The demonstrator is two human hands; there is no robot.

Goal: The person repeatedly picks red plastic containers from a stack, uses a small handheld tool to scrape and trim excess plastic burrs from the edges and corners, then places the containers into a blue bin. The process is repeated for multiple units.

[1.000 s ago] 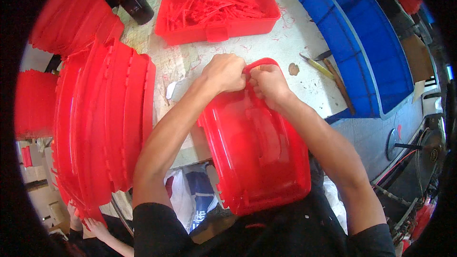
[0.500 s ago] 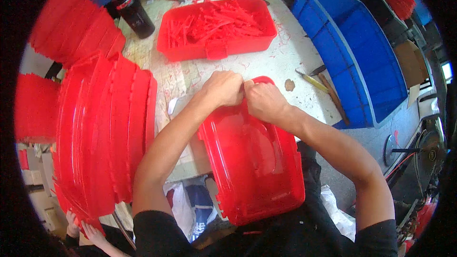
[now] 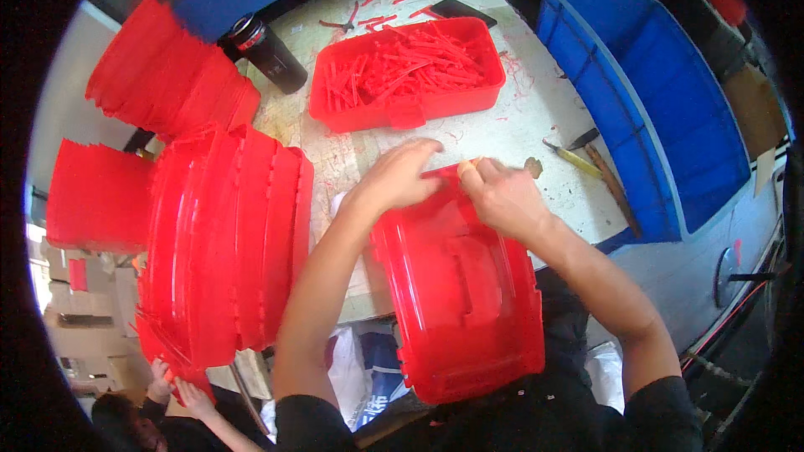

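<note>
A glossy red plastic box lid (image 3: 456, 285) slants from the table's near edge toward my body. My left hand (image 3: 398, 176) is open at its far left corner, fingers stretched and a little blurred. My right hand (image 3: 507, 201) is closed in a pinch at the lid's far rim. What its fingertips hold is hidden; a small pale orange bit shows there. Just beyond both hands stands a red plastic bin (image 3: 406, 109) filled with thin red plastic strips (image 3: 410, 63).
Stacked red lids (image 3: 226, 243) rise on the left, with more red stacks (image 3: 167, 75) behind. A black tumbler (image 3: 272, 54), pliers (image 3: 342, 23) and a dark flat object (image 3: 465, 11) lie farther back. At right are a yellow-handled knife (image 3: 574, 159) and a blue crate (image 3: 645, 109). Another person's hands (image 3: 180, 389) show lower left.
My left hand has opened and moved slightly away from my right hand; the two were closed together at the lid's far rim. The view has shifted, so the scene sits farther right.
</note>
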